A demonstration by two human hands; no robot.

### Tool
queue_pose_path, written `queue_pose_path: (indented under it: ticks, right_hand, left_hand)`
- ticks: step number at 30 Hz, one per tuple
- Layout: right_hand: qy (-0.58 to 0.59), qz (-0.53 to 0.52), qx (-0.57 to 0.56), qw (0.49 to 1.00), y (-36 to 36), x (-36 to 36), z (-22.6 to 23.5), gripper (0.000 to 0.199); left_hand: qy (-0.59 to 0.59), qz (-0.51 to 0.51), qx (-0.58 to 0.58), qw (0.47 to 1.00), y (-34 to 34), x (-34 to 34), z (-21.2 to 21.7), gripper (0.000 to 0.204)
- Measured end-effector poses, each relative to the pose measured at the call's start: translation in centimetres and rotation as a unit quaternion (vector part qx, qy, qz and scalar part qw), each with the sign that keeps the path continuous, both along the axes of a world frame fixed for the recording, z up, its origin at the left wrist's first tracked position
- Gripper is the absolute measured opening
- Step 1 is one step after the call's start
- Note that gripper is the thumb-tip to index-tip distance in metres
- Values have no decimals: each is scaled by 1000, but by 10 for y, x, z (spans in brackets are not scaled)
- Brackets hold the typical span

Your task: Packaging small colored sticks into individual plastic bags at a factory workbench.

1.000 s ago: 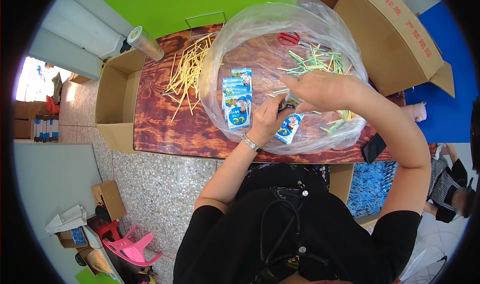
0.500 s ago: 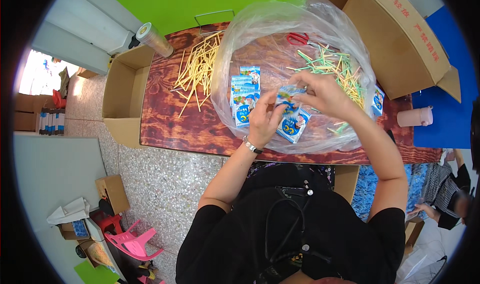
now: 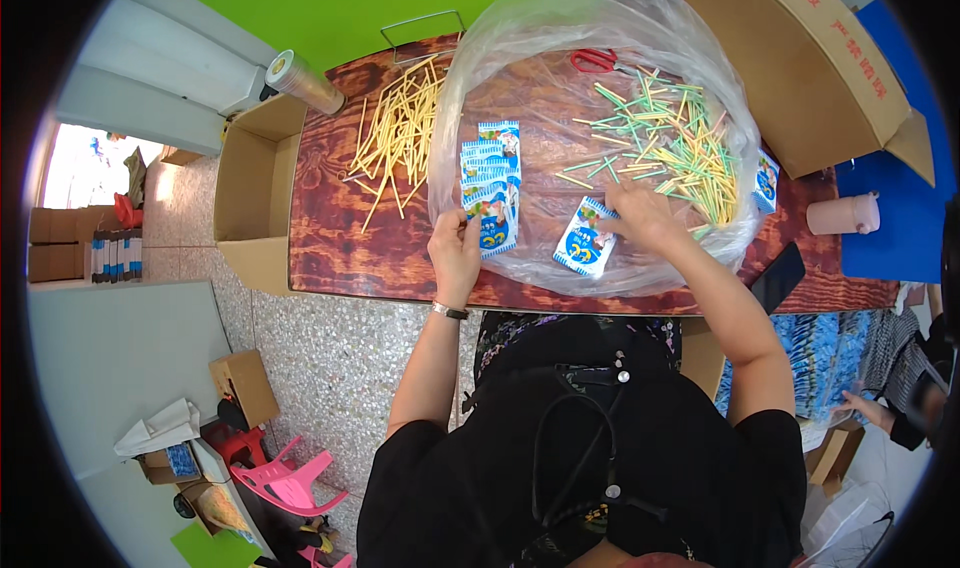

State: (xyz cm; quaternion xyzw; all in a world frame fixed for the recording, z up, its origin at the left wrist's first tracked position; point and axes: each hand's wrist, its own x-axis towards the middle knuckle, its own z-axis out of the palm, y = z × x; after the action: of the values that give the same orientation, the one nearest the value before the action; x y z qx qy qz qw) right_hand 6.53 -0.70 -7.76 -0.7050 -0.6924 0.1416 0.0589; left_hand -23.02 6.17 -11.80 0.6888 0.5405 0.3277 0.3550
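Here, small blue-and-white packet [image 3: 583, 247] — flat, beside right hand [image 3: 640, 218].

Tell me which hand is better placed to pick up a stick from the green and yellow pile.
Right. The right hand lies at the edge of the green and yellow sticks, beside a loose blue packet. The left hand rests on the row of packets, farther away.
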Motion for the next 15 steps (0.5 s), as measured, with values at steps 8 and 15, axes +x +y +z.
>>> queue_pose_path:
  ticks: [8, 15]
  right_hand:
    - [-46, 46, 72, 995, -10, 8, -16, 17]
    - [76, 16, 72, 994, -7, 10, -17, 23]
  left_hand:
    - [108, 55, 341, 932, -16, 30, 38, 29]
    - [128, -287, 266, 911, -49, 82, 9, 27]
